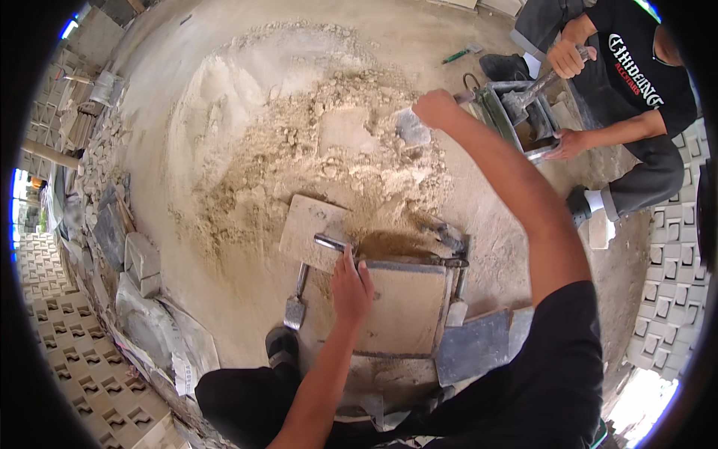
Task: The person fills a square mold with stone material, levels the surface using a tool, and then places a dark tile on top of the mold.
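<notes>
Low in the centre, a framed slab [400, 310] lies close before the person, probably for easy reach; at its top edge the left hand [351, 292], fingers loosely curved, meets a metal bar [327, 241] over a tan board [299, 224], its grip unclear. Farther up, right of centre, the right hand [436, 111] is closed around a trowel [413, 129], apparently gripped to keep its blade low against the sandy heap [299, 146]. In the upper right, a co-worker [632, 123] steadies a metal box [540, 120].

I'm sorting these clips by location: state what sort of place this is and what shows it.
Probably a block-making workshop. A heap of crumbly, sand-coloured material lies in the middle, pale patterned blocks are stacked along both sides, and a co-worker holds a tool in a metal box.
</notes>
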Demonstrator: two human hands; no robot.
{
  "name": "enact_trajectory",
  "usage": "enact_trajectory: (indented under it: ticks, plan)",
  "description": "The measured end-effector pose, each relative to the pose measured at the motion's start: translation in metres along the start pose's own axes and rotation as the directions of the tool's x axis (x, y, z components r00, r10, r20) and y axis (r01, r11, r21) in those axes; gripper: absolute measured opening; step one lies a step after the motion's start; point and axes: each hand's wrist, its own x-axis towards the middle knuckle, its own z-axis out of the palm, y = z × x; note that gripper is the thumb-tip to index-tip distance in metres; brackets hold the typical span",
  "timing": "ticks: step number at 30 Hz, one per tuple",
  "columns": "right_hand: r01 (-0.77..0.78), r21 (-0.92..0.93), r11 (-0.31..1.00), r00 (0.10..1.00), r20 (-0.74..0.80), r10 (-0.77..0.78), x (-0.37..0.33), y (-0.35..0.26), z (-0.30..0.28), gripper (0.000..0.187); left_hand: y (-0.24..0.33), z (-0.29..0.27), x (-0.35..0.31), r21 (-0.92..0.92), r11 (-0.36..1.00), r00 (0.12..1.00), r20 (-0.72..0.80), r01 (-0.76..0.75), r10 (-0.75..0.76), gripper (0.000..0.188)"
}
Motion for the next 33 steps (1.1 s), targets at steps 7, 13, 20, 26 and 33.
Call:
enact_trajectory:
  ticks: [7, 13, 20, 26, 33]
  plan:
    - [-0.136, 0.323, 0.937, 0.99, 0.001, 0.143, -0.123, -0.022, -0.07, 0.02, -0.002, 0.0, -0.01, -0.03, 1.0, 0.999, -0.036, 0.011, -0.012, 0.045]
    - [-0.032, 0.83, 0.557, 0.994, -0.034, 0.108, -0.24, -0.114, 0.029, 0.035, -0.014, 0.012, -0.014, -0.106, 0.993, 0.994, -0.09, 0.045, -0.054, 0.047]
    - [-0.135, 0.73, 0.67, 0.991, 0.084, 0.108, -0.314, -0.254, 0.014, 0.028, 0.01, -0.022, -0.041, 0.079, 0.909, 0.912, 0.017, -0.41, 0.41, 0.053]
    - [-0.099, 0.715, 0.692, 0.994, 0.044, 0.096, -0.295, -0.274, 0.004, 0.021, -0.001, -0.017, -0.059, 0.301, 0.8, 0.848, 0.3, -0.519, 0.437, 0.058]
    - [0.05, 0.747, 0.663, 0.998, -0.016, -0.057, -0.343, -0.311, 0.022, 0.022, -0.004, -0.024, -0.129, 0.293, 0.837, 0.848, 0.42, -0.463, 0.322, 0.065]
